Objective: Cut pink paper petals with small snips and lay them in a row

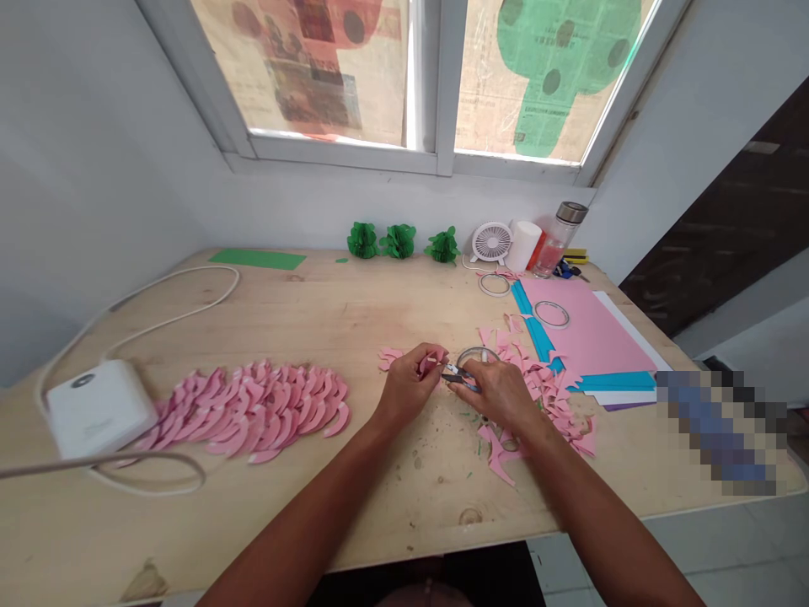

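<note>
Papered window panes (376, 101) stand beyond both hands, above a pale wooden table (341, 312). The left hand (405, 378) is pinched together on a small pink paper piece (431, 362); the right hand (499, 392) is clamped around scissors (453, 369) pointing at that piece. Overlapping curved pink cutouts (253, 405) lie left of the left hand. Ragged pink scraps (556, 388) spread around the right hand, with a pink sheet (600, 329) farther right, and three green paper ornaments (399, 242) well beyond both.
</note>
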A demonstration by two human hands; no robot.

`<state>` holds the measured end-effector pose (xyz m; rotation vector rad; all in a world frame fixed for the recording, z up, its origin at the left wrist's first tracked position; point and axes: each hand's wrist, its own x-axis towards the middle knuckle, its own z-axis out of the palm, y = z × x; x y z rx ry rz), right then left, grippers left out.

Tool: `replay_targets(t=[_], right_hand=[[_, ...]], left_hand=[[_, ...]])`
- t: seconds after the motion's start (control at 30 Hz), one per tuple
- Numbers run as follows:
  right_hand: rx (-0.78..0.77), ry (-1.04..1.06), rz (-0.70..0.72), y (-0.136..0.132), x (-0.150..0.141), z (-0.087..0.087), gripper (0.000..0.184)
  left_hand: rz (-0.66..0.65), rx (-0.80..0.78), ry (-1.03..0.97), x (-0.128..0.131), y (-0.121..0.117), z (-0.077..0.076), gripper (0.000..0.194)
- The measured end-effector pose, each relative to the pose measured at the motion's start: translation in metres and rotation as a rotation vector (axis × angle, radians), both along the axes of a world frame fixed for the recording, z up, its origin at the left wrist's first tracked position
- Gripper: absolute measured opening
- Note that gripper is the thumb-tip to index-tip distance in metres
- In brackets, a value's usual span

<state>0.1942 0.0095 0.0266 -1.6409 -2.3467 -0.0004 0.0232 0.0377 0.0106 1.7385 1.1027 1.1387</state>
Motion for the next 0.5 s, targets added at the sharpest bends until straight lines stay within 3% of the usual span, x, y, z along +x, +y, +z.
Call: replay_targets(t=[0.27, 0.5], right_hand=[[-0.009, -0.008, -0.011, -0.0006, -0.0015, 0.0004, 0.030], [-0.050, -0.034, -0.075, 0.0011, 0.0026, 0.0017, 0.029]], left_hand=[[0.039, 0.031, 0.016, 0.0012, -0.0007, -0.0008, 0.015], [0.013, -0.049, -0.093, 0.0004, 0.0018, -0.0005, 0.018]])
